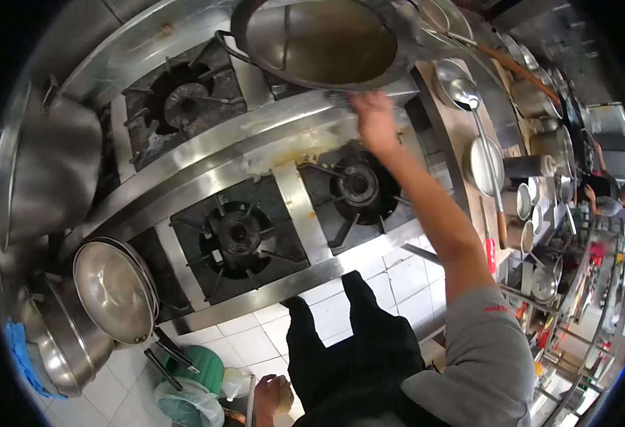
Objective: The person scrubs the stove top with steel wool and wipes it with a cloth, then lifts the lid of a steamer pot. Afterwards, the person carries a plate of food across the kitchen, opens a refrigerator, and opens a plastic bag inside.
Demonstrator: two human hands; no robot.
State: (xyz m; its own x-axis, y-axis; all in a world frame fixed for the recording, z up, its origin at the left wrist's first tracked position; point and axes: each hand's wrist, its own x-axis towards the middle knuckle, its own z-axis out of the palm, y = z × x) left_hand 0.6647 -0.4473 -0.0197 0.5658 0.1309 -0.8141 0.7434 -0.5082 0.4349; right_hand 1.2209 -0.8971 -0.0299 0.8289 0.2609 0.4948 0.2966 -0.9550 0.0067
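Note:
My right hand (375, 121) reaches forward over the stove, by the near rim of a large wok (405, 53) at the top; its fingers are smeared by motion, and contact is unclear. A brownish surface shows inside the wok, which has a loop handle on its left. Low in the view, my left hand (268, 396) is beside my body with curled fingers around something pale that I cannot make out. Between the hands are two front burners, one left (240, 233) and one right (359, 183).
A rear burner (187, 105) is left of the wok. Stacked pans (113, 290) rest at the stove's left end, near a big pot (53, 167). A green bin (202, 366) stands below. Ladles and bowls (483, 167) line the right counter; another person (608, 196) is far right.

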